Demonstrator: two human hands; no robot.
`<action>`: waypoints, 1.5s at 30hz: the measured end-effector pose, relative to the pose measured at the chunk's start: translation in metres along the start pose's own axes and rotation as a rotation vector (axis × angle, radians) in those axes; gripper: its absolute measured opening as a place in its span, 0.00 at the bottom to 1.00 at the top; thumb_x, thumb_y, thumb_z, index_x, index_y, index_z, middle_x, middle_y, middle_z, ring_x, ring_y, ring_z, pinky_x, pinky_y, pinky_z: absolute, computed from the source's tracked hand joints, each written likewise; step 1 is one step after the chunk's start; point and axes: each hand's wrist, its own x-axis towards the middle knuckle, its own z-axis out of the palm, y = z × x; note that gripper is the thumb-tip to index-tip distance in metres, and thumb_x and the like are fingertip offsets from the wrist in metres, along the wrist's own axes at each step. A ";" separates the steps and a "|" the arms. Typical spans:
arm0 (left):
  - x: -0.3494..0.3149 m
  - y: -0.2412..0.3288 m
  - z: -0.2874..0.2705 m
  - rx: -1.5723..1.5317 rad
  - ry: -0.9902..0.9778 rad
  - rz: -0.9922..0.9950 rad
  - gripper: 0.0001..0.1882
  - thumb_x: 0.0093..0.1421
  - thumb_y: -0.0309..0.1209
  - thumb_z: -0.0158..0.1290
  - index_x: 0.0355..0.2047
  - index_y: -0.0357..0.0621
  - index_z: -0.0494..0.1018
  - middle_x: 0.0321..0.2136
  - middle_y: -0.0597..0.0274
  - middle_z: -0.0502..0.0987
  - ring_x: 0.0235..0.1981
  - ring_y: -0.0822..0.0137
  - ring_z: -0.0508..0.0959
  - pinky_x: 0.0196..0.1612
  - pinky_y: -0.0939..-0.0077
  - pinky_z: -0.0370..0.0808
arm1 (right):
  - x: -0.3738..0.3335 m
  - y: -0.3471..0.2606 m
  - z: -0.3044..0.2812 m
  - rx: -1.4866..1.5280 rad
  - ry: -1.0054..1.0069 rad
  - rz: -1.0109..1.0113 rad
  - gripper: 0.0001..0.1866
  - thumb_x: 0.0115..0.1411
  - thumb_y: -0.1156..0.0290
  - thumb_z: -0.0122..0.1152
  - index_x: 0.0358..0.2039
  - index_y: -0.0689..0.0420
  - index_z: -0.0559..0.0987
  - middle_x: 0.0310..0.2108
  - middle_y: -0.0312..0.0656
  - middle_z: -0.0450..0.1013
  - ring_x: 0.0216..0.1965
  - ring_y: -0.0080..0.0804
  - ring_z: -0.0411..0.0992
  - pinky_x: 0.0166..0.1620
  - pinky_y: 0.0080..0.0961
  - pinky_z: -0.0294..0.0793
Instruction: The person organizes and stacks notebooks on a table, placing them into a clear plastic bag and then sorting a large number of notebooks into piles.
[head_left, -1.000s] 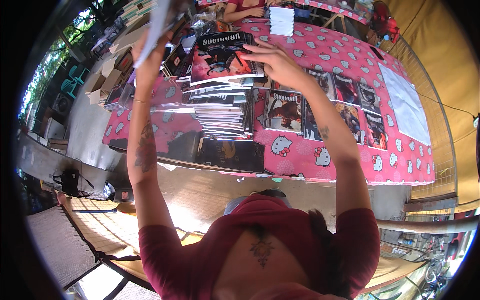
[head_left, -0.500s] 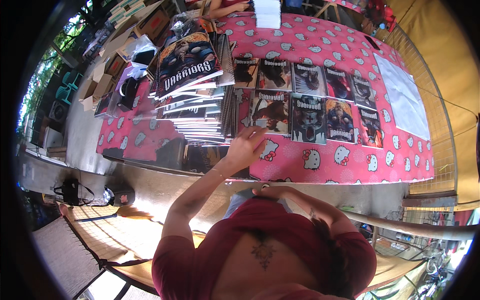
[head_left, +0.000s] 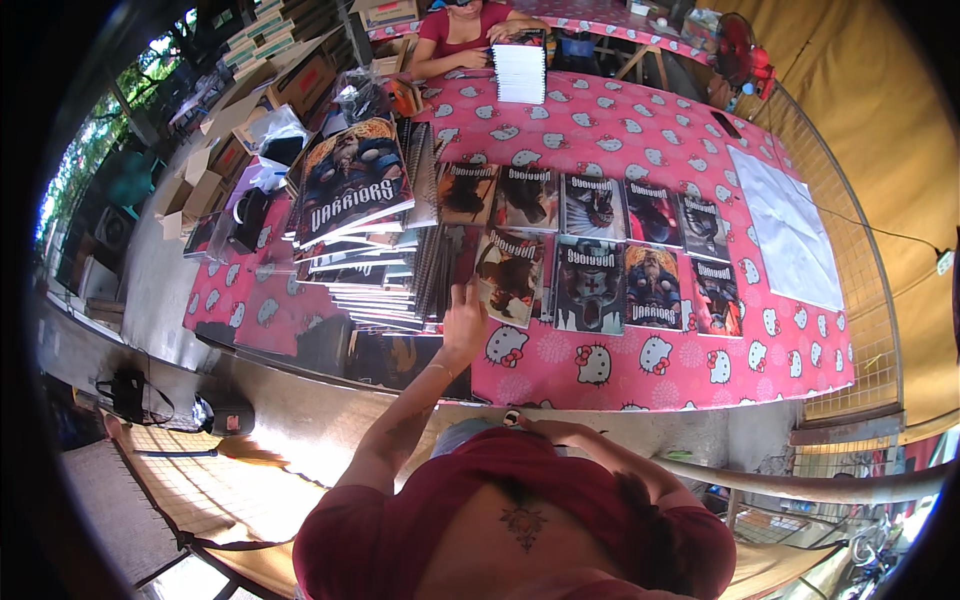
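My left hand (head_left: 463,322) is at the left edge of a notebook (head_left: 510,282) with a dark, brown and red illustrated cover, its fingers closed on that edge. This notebook lies slightly turned, at the near left end of two rows of similar notebooks. Just left of my hand rises a tall, uneven stack of spiral notebooks, topped by a notebook (head_left: 352,185) showing a bearded figure in blue. My right hand (head_left: 540,428) is low by my lap, below the table's near edge. A small dark-and-white spot shows at its fingertips, but its grip is unclear.
A pink cartoon-cat cloth (head_left: 640,370) covers the table. White sheeting (head_left: 785,225) lies at the right, near a dark phone (head_left: 726,124). Across the table, a person (head_left: 470,35) handles a stack of spiral-bound pads (head_left: 519,75). Cardboard boxes (head_left: 300,85) stand at the far left.
My view has shifted, so the table sits lower in it. My left hand has gone from the notebook's near edge to its left edge, and the notebook has turned slightly.
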 end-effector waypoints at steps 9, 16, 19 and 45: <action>-0.004 0.071 -0.217 -0.286 0.124 0.378 0.18 0.57 0.11 0.48 0.45 0.41 0.75 0.38 0.57 0.71 0.39 0.62 0.75 0.44 0.70 0.73 | 0.036 0.032 -0.001 0.038 0.000 -0.143 0.32 0.68 0.40 0.39 0.46 0.59 0.72 0.43 0.41 0.72 0.43 0.31 0.67 0.51 0.29 0.66; 0.043 0.034 -0.389 -0.851 0.575 0.260 0.14 0.67 0.32 0.44 0.50 0.39 0.68 0.37 0.56 0.75 0.39 0.66 0.76 0.48 0.70 0.73 | 0.036 0.020 -0.004 -0.046 -0.168 -0.067 0.33 0.70 0.42 0.32 0.47 0.61 0.72 0.45 0.43 0.73 0.45 0.32 0.67 0.51 0.34 0.64; 0.121 0.006 -0.442 -0.875 0.619 0.227 0.21 0.69 0.40 0.41 0.51 0.35 0.69 0.35 0.60 0.72 0.39 0.70 0.72 0.48 0.74 0.69 | -0.023 -0.025 -0.033 -0.371 -0.197 0.031 0.36 0.68 0.37 0.30 0.63 0.50 0.67 0.51 0.48 0.73 0.49 0.37 0.72 0.56 0.35 0.67; 0.245 -0.339 -0.158 -0.093 0.028 -0.063 0.20 0.62 0.40 0.54 0.50 0.43 0.72 0.26 0.54 0.77 0.27 0.63 0.77 0.30 0.72 0.71 | -0.004 -0.038 -0.245 -0.146 1.323 0.621 0.59 0.28 0.48 0.83 0.58 0.65 0.65 0.54 0.56 0.71 0.59 0.54 0.66 0.59 0.46 0.66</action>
